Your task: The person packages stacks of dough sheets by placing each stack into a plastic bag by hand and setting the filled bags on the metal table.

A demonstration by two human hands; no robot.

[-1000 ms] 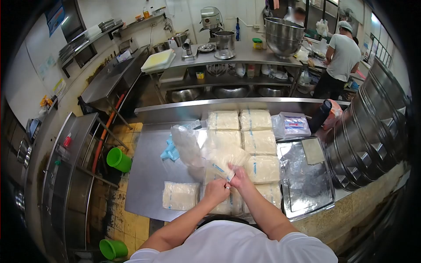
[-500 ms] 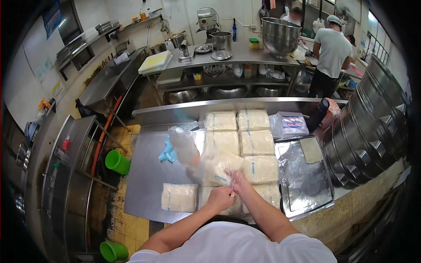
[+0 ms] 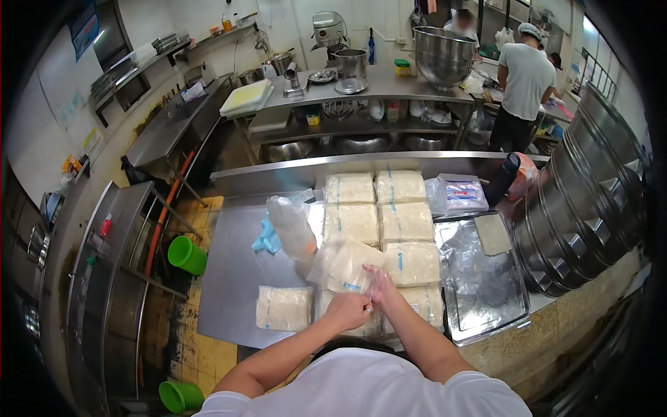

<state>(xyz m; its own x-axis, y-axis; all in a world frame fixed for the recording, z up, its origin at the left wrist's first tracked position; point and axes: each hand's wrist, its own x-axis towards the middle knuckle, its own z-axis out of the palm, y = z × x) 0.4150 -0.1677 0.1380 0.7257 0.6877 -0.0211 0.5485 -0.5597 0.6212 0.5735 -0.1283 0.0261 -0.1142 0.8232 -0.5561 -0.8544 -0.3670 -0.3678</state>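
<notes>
My left hand (image 3: 349, 312) is closed on the gathered near end of a clear plastic bag (image 3: 345, 267) with a block of pale, flat, square food inside. Against the same end, my right hand (image 3: 381, 284) grips the plastic, some fingers stretched over the bag. The bag is tilted above two rows of similar filled packs (image 3: 405, 221) with blue print, partly covering the left row. A single filled pack (image 3: 283, 308) lies apart to the left. Beyond the bag are a crumpled clear plastic bag (image 3: 292, 228) and a light blue plastic piece (image 3: 267, 238).
A metal tray (image 3: 483, 306) with a pale square piece (image 3: 492, 235) sits on the right of the steel table (image 3: 233, 278). Tall stacked steel steamers (image 3: 577, 201) stand beyond it. Green buckets (image 3: 186, 255) are on the floor at left. A co-worker (image 3: 520, 80) stands at the back right.
The held bag has dipped and flattened slightly toward the packs. My right hand's fingers have spread further over it, while my left hand stays at the gathered end.
</notes>
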